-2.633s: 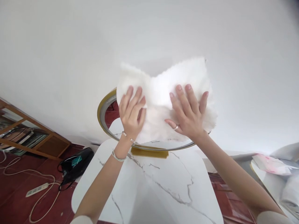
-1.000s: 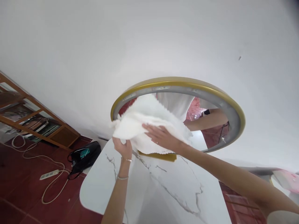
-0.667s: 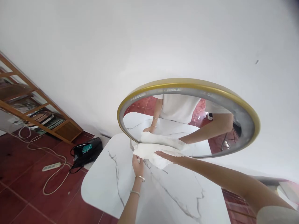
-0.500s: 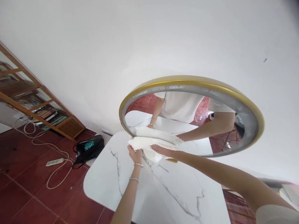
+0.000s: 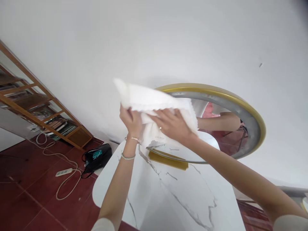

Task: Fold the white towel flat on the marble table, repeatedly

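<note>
A white cloth (image 5: 149, 98), bunched and partly blurred, is raised in front of the left part of a round mirror (image 5: 261, 128) with a gold rim. My left hand (image 5: 132, 122) is closed on the cloth's lower left edge. On its lower right part, my right hand (image 5: 172, 123) lies with fingers bent over the fabric, holding it against or close to the glass; contact is hidden. Below the hands, the mirror stands on a gold base (image 5: 168, 160). The cloth and hands cover the mirror's left side.
The mirror rests on a white marble-patterned table (image 5: 154, 192) against a white wall (image 5: 84, 48). To the left are a wooden shelf (image 5: 43, 118), a black bag (image 5: 99, 157), a power strip (image 5: 64, 172) and its cable on the red tiled floor (image 5: 31, 192).
Both hands have lifted the white cloth from the mirror's lower left edge up to its upper left side. The gold base is now more exposed. The camera view has shifted slightly.
</note>
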The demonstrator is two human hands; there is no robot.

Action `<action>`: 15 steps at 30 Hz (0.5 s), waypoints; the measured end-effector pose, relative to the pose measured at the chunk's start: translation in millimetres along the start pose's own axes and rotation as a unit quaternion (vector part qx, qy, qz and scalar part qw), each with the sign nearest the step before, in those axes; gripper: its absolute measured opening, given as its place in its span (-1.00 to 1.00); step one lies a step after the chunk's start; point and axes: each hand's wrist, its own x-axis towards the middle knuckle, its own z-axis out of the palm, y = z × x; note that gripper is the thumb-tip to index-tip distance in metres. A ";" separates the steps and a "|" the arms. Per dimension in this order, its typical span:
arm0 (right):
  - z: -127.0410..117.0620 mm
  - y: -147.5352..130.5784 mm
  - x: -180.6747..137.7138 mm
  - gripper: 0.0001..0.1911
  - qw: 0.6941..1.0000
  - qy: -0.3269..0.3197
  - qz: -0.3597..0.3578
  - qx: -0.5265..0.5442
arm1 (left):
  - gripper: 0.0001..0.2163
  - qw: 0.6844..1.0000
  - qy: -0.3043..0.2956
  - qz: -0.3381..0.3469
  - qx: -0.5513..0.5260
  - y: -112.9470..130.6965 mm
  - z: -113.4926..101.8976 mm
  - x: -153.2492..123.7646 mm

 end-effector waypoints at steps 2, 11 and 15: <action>-28.0 12.7 -9.2 -0.54 0.994 0.059 0.044 -0.081 | -0.71 0.993 -0.060 0.099 0.030 37.6 19.7 14.1; -50.8 36.5 -72.0 -0.60 0.918 0.239 0.146 -0.281 | -0.73 0.932 -0.172 0.318 0.009 105.6 68.5 -12.9; -12.1 24.9 -67.8 -0.72 0.970 0.068 0.149 -0.182 | -0.80 0.980 -0.104 0.148 0.085 35.4 30.9 -49.6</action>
